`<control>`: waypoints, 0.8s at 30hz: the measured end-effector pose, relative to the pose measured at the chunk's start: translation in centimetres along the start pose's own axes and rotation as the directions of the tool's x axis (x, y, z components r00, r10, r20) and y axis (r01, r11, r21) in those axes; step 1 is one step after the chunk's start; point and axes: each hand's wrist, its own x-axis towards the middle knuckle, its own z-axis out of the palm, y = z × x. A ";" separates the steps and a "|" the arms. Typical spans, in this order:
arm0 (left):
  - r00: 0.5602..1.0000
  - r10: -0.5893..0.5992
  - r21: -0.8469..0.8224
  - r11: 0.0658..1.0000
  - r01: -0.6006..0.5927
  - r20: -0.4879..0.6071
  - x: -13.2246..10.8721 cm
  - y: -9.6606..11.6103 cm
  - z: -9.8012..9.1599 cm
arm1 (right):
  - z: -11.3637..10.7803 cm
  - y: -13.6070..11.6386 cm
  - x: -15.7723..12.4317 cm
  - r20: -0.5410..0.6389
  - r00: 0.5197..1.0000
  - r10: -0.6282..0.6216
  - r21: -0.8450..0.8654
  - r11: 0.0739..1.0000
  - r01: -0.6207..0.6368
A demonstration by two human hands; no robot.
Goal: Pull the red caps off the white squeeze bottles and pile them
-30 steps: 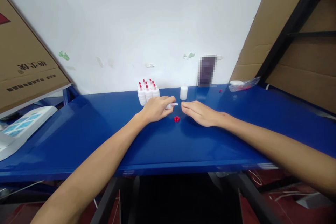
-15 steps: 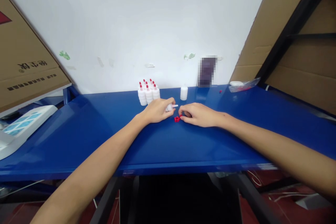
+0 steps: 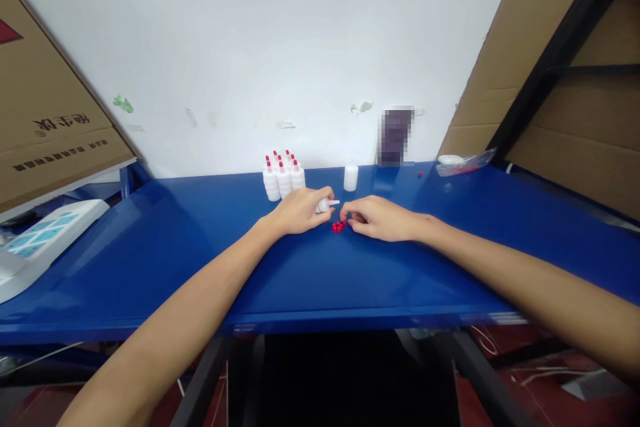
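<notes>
My left hand (image 3: 299,211) is closed round a small white bottle (image 3: 326,204) lying on its side, its uncapped nozzle pointing right. My right hand (image 3: 379,217) rests on the blue table (image 3: 200,260) just to the right, fingers curled and pinched at a small heap of red caps (image 3: 338,227). Whether a cap is between the fingertips I cannot make out. Behind my left hand stands a cluster of several white bottles with red caps (image 3: 283,177). A single white bottle without a cap (image 3: 351,177) stands behind the gap between my hands.
A cardboard box (image 3: 45,120) leans at the left above a white scale (image 3: 35,243). Cardboard and a black rack (image 3: 560,60) fill the right. A clear bag (image 3: 463,160) and a stray red cap (image 3: 420,174) lie at the back right. The wall is close behind.
My right hand has gone from flat and open to curled, its fingertips drawn in to the red caps. My left hand keeps hold of the lying bottle with little movement.
</notes>
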 end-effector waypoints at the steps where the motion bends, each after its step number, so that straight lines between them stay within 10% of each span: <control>1: 1.000 -0.002 0.005 1.000 0.002 0.001 0.0 0.0 0.0 | 0.0 0.0 0.0 -0.001 1.000 0.006 -0.005 1.000 -0.006; 24: 0.995 -0.088 0.036 0.996 0.087 0.038 0.1 0.6 -0.3 | 0.3 -0.4 -0.1 -0.284 0.950 -0.130 0.031 0.989 0.144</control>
